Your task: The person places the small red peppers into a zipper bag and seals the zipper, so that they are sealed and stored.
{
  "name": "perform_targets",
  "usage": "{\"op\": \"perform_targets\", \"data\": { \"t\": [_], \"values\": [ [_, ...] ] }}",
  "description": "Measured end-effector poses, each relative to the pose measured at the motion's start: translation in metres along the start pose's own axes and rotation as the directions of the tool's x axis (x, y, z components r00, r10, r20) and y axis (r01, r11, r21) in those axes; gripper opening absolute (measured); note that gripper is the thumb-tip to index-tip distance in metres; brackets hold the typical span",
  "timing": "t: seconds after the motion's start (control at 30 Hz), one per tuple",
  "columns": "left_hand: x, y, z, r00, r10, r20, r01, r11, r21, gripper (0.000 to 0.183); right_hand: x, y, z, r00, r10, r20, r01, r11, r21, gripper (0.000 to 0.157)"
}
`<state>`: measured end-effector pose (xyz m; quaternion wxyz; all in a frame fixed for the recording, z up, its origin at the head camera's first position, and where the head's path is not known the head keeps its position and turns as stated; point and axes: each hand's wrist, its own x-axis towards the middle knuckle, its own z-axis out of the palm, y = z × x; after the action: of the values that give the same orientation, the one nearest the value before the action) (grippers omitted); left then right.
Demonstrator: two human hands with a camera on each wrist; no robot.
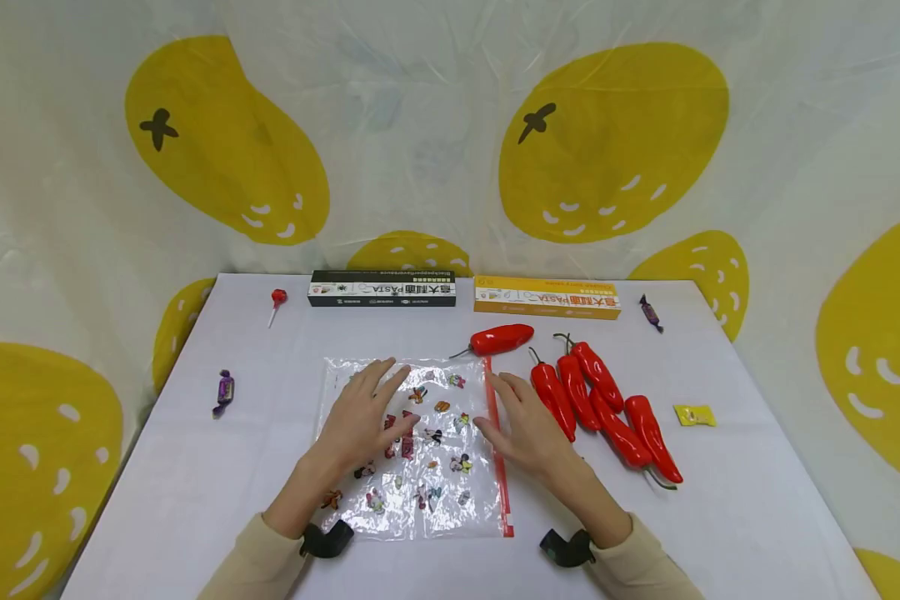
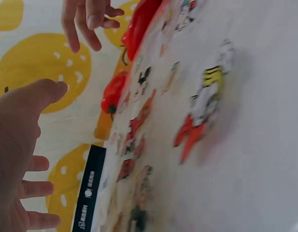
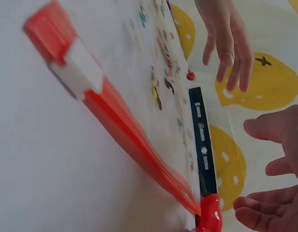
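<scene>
A clear zip bag point(image 1: 438, 492) printed with small cartoon figures lies flat, its red zip edge point(image 1: 504, 492) on the right. Above the bag's left half is my left hand point(image 1: 360, 417), fingers spread and holding nothing. My right hand point(image 1: 528, 429) hovers over the zip edge, also with nothing in it, thumb toward the other hand. In the right wrist view a white slider point(image 3: 78, 70) sits on the zip near one end. Small red pieces point(image 1: 407, 442) show at the bag by my left thumb.
Several red peppers point(image 1: 600, 375) lie right of the bag, and one pepper point(image 1: 502, 338) behind it. At the back stand a black pasta box point(image 1: 382, 289) and a yellow one point(image 1: 546, 298). Around them lie a lollipop point(image 1: 278, 297), purple-wrapped candies point(image 1: 225, 390) and a yellow packet point(image 1: 695, 415).
</scene>
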<state>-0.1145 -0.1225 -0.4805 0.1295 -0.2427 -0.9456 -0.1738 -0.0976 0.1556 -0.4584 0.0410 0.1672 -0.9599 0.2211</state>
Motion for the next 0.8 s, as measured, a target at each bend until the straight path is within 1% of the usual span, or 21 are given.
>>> {"op": "perform_targets", "data": {
  "t": [0.17,0.3,0.4,0.5,0.57,0.63,0.7,0.8],
  "values": [
    [-0.009,0.005,0.012,0.999,0.041,0.019,-0.040,0.999,-0.008,0.069,-0.003,-0.004,0.009,0.994,0.074,0.078,-0.075,0.997,0.008,0.071],
    [-0.016,0.006,0.022,0.998,0.048,0.051,-0.045,0.998,-0.047,0.069,-0.006,-0.006,0.015,0.979,0.145,0.143,-0.146,0.989,0.001,0.071],
    [-0.022,0.005,0.027,0.993,0.038,0.108,-0.031,0.997,-0.065,0.073,-0.008,-0.008,0.019,0.968,0.186,0.169,-0.189,0.982,0.002,0.071],
    [-0.026,0.002,0.031,0.982,0.052,0.183,-0.044,0.998,-0.050,0.077,-0.011,-0.006,0.023,0.966,0.207,0.155,-0.213,0.977,0.022,0.069],
    [-0.027,0.000,0.032,0.973,0.062,0.222,-0.052,0.997,-0.054,0.077,-0.012,-0.004,0.024,0.966,0.221,0.135,-0.231,0.971,0.058,0.066],
    [-0.028,-0.002,0.033,0.968,0.068,0.240,-0.052,0.996,-0.073,0.076,-0.012,0.000,0.026,0.965,0.232,0.122,-0.245,0.963,0.112,0.064],
    [-0.029,-0.005,0.035,0.969,0.064,0.237,-0.039,0.993,-0.109,0.075,-0.012,0.005,0.027,0.965,0.231,0.125,-0.251,0.951,0.181,0.062],
    [-0.030,-0.008,0.041,0.980,0.061,0.190,-0.031,0.987,-0.160,0.073,-0.011,0.011,0.027,0.963,0.214,0.163,-0.252,0.929,0.272,0.059]
  ]
}}
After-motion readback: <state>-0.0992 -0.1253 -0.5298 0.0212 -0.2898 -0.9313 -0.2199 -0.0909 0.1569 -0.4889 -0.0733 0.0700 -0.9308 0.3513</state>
